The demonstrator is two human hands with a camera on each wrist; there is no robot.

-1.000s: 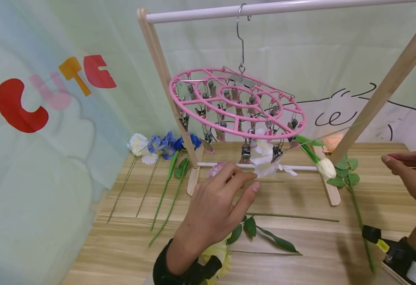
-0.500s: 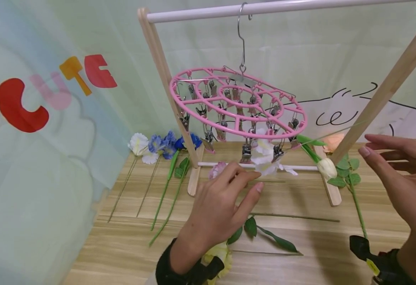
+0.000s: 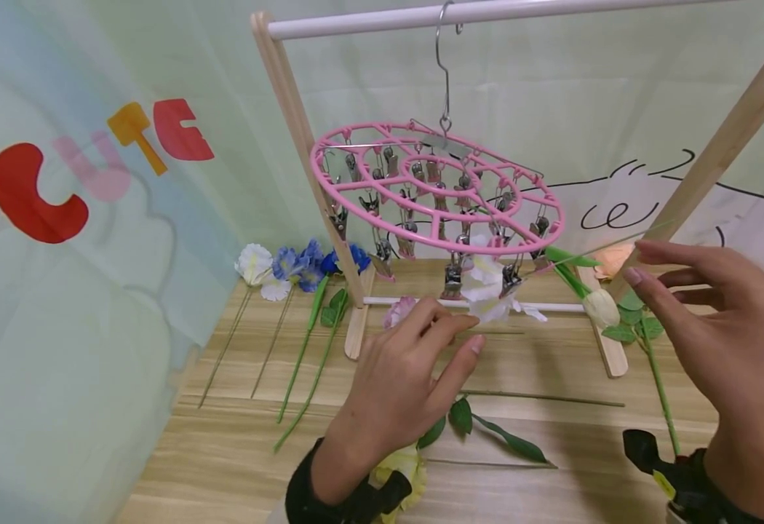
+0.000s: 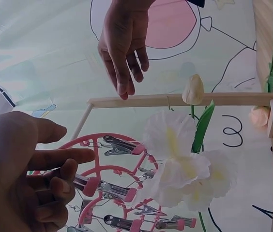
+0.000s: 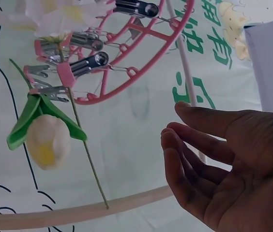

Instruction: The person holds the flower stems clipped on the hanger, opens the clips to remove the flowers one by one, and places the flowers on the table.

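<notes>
Head view: pink clip hanger point(image 3: 437, 191) hangs tilted from the wooden rack point(image 3: 293, 124). White flower point(image 3: 487, 291) and cream bud point(image 3: 599, 308) hang clipped, heads down. Left hand point(image 3: 398, 386) loosely open, empty, below the white flower; right hand point(image 3: 716, 327) open by the bud's stem.
Left wrist view: white flower point(image 4: 185, 169) beside the fingers.
Right wrist view: bud point(image 5: 47, 140) points downward, stem slanting.

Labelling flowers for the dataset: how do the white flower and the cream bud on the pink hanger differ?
The white flower is fully open with ruffled petals; the cream bud is closed and egg-shaped. The flower hangs near the front middle of the pink hanger, by the left hand; the bud hangs at its right edge, nearer the right hand. Green leaves flank the bud. Both hang head-down from clips, neither held.
</notes>
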